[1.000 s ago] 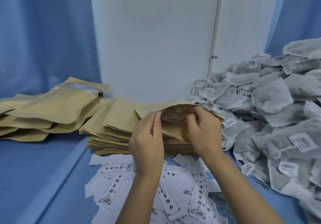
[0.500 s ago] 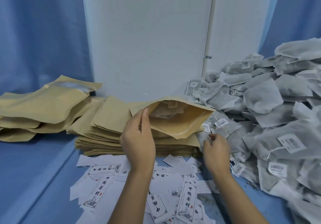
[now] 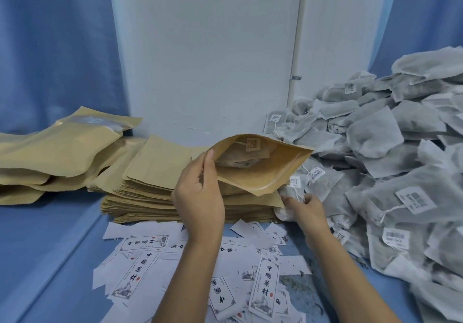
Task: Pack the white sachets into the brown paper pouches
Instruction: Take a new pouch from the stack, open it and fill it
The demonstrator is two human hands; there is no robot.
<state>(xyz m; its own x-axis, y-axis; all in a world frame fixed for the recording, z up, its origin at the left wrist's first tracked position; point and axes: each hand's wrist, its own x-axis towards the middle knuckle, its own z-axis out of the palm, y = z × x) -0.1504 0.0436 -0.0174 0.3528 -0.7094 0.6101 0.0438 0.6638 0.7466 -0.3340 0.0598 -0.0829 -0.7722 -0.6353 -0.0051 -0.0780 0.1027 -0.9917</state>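
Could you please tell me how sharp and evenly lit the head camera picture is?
Head view: soft, even, bluish light with faint shadows; same view: the open brown paper pouch in the left hand and the printed white paper labels look sharp; same view: a pale sheen sits on a filled brown pouch's clear window; the heap of white fabric sachets stretches toward the right edge.

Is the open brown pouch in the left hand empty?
No, a sachet with its tag shows inside the pouch that the left hand holds open.
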